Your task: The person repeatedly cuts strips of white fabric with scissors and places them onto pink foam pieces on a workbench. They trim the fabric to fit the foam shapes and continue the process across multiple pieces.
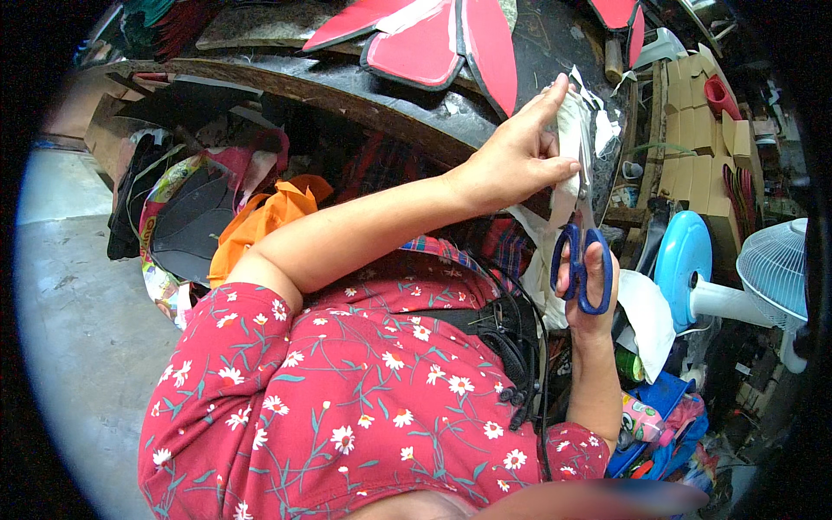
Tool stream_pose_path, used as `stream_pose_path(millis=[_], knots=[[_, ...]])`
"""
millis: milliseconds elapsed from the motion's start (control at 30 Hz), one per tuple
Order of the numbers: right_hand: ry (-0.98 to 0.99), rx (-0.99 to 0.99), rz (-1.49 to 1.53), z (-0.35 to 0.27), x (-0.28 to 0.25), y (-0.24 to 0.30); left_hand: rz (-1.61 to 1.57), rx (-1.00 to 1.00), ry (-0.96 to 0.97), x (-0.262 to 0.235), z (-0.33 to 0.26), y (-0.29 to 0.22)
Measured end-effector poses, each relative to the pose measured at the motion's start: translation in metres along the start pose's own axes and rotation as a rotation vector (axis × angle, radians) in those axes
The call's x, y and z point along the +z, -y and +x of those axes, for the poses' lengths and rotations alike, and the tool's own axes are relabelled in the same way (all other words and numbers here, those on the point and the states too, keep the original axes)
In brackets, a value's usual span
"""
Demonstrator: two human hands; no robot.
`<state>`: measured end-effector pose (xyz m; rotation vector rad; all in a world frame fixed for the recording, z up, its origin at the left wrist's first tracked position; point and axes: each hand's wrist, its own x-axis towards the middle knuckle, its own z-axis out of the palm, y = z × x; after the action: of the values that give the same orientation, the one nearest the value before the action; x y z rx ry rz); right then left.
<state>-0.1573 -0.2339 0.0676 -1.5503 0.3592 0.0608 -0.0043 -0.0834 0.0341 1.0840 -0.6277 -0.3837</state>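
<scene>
My right hand has its fingers through the loops of a pair of scissors with dark blue handles. The metal blades point away from me and lie against a thin, folded white sheet; whether they are open or closed on it I cannot tell. My left hand pinches this sheet between thumb and fingers, just beyond the blades. Paper or cloth, the material is unclear. Left of that hand, red petal-shaped pieces with black edges rest on the dark worktable.
White scraps lie by the table's right edge. Further right are stacked cardboard boxes and a fan with a blue round base. An orange bag is below the table at left, beside the grey floor.
</scene>
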Motion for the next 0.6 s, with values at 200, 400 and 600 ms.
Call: stream_pose_path(millis=[200, 400, 600], knots=[[0.053, -0.040, -0.059, 0.013, -0.007, 0.007, 0.022, -0.027, 0.014, 0.001, 0.006, 0.003], [0.010, -0.076, -0.067, 0.028, -0.012, 0.011, -0.001, 0.012, -0.099, 0.005, 0.005, 0.004], [-0.034, 0.013, -0.104, 0.035, -0.022, 0.008, -0.060, -0.032, -0.161, -0.003, 0.006, -0.003]])
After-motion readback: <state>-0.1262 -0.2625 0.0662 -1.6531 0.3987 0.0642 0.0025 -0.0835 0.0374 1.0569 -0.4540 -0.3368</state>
